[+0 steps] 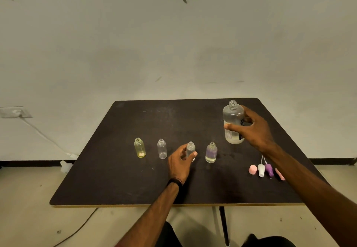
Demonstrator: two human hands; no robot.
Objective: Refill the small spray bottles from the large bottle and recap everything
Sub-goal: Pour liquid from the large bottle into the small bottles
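Note:
Several small uncapped bottles stand in a row on the dark table (119, 179): a yellow one (139, 148), a clear one (162, 149), another clear one (190, 148) and a purple-tinted one (211, 152) with liquid in its bottom. My left hand (180, 162) grips the third bottle, thumb and fingers curled around it. My right hand (253, 128) grips the large clear uncapped bottle (232, 120), upright at the right, with liquid in it. I cannot tell whether it touches the table.
A pink cap (253, 169) and white (261, 170), purple (269, 170) and pink (280, 174) spray heads lie near the table's right front, partly under my right forearm. A cable runs along the floor at left from a wall outlet (13, 112).

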